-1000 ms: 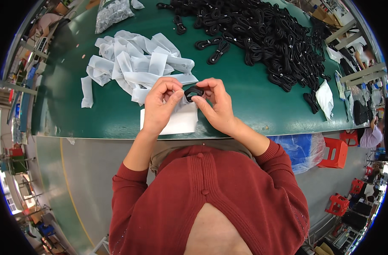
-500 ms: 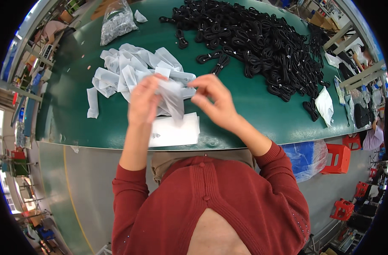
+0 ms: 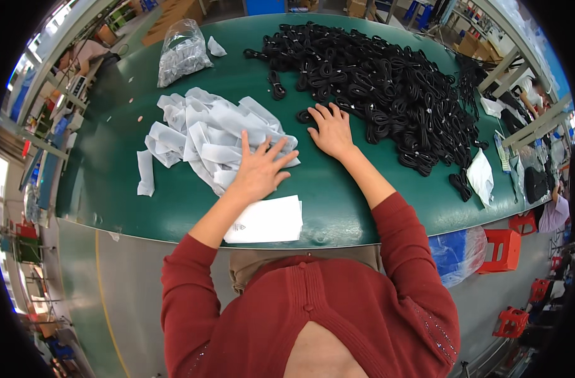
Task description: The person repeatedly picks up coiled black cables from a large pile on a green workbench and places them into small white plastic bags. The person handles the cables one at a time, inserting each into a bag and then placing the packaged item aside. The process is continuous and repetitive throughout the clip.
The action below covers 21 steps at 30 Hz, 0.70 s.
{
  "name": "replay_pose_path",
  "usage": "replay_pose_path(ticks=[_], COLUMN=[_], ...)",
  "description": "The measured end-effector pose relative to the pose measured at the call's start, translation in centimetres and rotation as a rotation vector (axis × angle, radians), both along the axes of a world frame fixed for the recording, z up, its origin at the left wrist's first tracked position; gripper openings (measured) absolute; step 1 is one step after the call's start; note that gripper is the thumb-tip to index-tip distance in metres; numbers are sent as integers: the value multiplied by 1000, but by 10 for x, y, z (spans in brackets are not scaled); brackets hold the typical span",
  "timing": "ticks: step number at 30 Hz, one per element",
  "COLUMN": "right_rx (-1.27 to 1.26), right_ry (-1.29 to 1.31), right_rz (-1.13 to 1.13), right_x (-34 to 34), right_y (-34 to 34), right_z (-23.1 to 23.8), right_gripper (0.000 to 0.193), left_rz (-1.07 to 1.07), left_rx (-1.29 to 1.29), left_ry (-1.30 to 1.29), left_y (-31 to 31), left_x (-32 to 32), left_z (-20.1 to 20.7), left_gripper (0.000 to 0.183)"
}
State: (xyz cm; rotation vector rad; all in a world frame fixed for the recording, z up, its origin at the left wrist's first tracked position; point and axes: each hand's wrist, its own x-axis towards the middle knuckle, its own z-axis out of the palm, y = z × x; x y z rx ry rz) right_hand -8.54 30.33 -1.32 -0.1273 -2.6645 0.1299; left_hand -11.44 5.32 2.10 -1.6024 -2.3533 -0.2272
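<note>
My left hand (image 3: 260, 169) is open, its fingers spread over the near right side of a heap of filled whitish translucent bags (image 3: 199, 135). A flat stack of white bags (image 3: 268, 220) lies by the table edge, just below that hand. My right hand (image 3: 333, 132) reaches to the near left fringe of a large pile of coiled black cables (image 3: 375, 82). Its fingers are stretched out and apart, over a cable coil (image 3: 304, 116) that they partly cover. Whether the fingertips press on that coil is hard to see.
Everything rests on a green table (image 3: 111, 208). A clear plastic bag of small packets (image 3: 183, 57) stands at the far left. To the right lies a white bag (image 3: 481, 176). Red stools (image 3: 501, 251) and a plastic-covered blue bin (image 3: 454, 255) stand beyond the near right edge.
A whitish bag that my left hand held is now out of it, and that hand lies spread at the heap. My right hand has moved right, to the cables. The view has shifted slightly.
</note>
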Motion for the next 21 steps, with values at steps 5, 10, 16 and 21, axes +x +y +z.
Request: replay_pose_path(ticks=[5,10,16,21], right_rx=[-31,-118,-270,-184], right_ry=[-15,-74,28,54], right_rz=[118,253,-86,-123], right_x=[29,73,114,135], right_y=[5,11,-1,13], right_z=[7,17,22,-2], right_gripper=[53,58,60,36], left_rz=[30,45,236,52], left_rx=[-8,-8,26,364], left_ry=[79,118,241,-300], left_y=[-8,-38,-75,-69], left_x=[-56,-110,-122,-7], left_z=[-9,-11,-11,9], left_gripper=[46,47,43,25])
